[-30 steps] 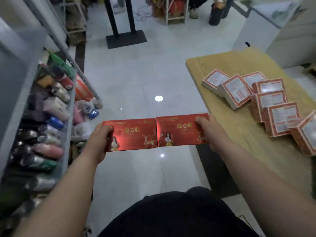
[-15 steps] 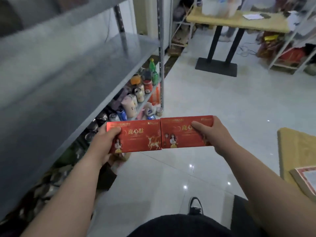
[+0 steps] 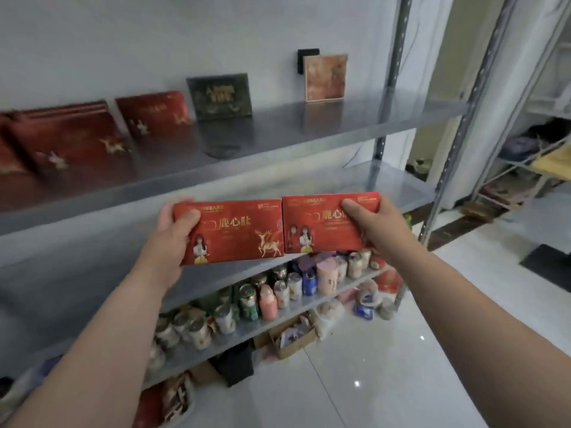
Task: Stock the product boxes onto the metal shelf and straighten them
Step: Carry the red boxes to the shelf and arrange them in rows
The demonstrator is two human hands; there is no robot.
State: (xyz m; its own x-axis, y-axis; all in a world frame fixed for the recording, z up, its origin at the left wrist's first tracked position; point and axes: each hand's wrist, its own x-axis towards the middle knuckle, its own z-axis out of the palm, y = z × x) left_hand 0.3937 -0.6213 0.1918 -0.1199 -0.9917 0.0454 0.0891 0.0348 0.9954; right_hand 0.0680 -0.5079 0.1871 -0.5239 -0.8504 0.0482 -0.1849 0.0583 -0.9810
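Two red boxes are held in the air side by side, short ends touching, in front of the metal shelf (image 3: 309,131) and below the front edge of its upper board. The left hand (image 3: 174,230) grips the outer end of the left box (image 3: 230,231), thumb across the printed face and fingers curled behind; the right hand (image 3: 377,223) holds the right box (image 3: 327,223) the same way, its thumb covering part of the title. Each box has its long axis running left to right and its broad face turned towards the camera; the right one sits a little higher. The left face reads 鹿心肽 in gold, with a gold deer at its lower right and a small standing figure at its lower left (the smaller print is too fine to read).

On the upper board, boxes stand upright along the back edge by the wall: more red deer boxes (image 3: 71,140) towards the left end, then a dark green box (image 3: 221,97), then a tan box (image 3: 326,78) standing apart. A lower board carries cans and bottles (image 3: 278,291) packed close; under it a cardboard carton (image 3: 293,335) sits on the floor, its contents unclear.
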